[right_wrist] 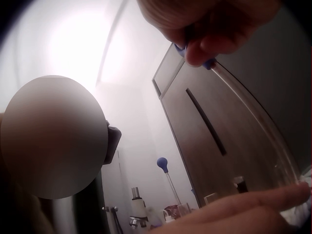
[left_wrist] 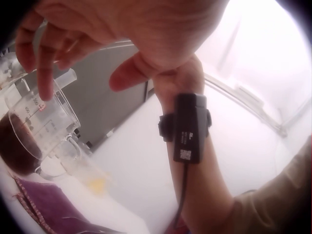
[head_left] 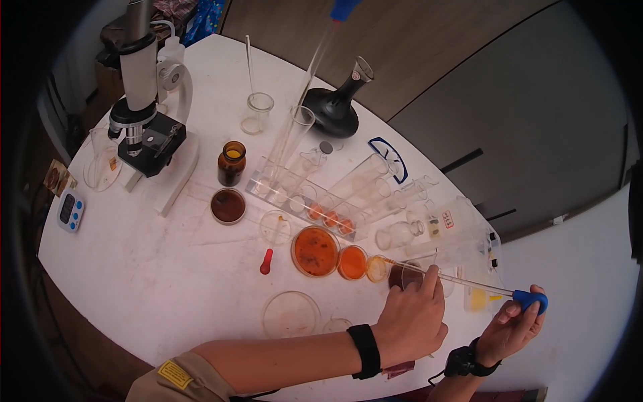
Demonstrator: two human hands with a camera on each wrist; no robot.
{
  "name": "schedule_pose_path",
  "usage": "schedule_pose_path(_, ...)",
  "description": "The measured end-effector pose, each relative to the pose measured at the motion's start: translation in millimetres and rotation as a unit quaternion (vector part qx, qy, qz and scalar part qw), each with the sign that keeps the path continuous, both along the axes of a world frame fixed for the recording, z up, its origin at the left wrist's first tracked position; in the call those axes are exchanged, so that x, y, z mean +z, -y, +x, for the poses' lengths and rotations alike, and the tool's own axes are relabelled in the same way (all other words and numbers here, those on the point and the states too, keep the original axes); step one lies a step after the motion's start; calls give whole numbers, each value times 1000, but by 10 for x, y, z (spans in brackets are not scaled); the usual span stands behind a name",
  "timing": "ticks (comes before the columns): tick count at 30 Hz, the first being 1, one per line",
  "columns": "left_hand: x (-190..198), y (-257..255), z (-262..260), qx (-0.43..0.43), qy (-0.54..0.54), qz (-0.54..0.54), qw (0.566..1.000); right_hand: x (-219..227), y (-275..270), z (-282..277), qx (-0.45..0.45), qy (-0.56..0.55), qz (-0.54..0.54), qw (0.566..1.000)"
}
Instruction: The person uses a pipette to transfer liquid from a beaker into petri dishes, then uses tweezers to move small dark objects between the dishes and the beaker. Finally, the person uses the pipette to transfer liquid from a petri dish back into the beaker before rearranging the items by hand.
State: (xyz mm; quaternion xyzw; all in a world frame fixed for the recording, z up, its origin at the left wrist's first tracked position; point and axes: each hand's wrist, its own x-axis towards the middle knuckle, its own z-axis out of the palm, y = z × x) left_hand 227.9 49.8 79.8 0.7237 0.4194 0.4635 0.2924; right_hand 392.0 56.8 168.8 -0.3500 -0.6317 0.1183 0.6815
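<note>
My right hand (head_left: 512, 331) pinches the blue bulb (head_left: 532, 303) of a long glass dropper (head_left: 462, 278), which slants left across the table. Its tip lies over a small glass dish (head_left: 377, 270) with a pale orange tint. My left hand (head_left: 415, 315) is under the middle of the tube, fingertips right at it; in the right wrist view its forefinger (right_wrist: 273, 197) reaches out straight. Partly covered by that hand is a beaker of dark brown liquid (head_left: 404, 275), whose graduations show in the left wrist view. Beside the small dish stand two orange-filled dishes, one small (head_left: 352, 262) and one larger (head_left: 315, 252).
A clear rack (head_left: 295, 194) holds several tilted glass tubes behind the dishes. A microscope (head_left: 144, 114), brown bottle (head_left: 231, 164), dark flask (head_left: 331, 112) and timer (head_left: 70, 209) stand around the table. A red-bulbed dropper (head_left: 266, 261) leans on a dish. Nearer lies a wide glass dish (head_left: 291, 315).
</note>
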Motion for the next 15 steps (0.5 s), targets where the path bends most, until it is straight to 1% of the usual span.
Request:
schedule_pose_path(10,30,21,-5,-9,42,-40,998,11,-29,-41,1,-5,-6,1000)
schedule_pose_path(15,78,25,-48,-25,35,-64,997,7,-36,-29,3,-17,-9,1000)
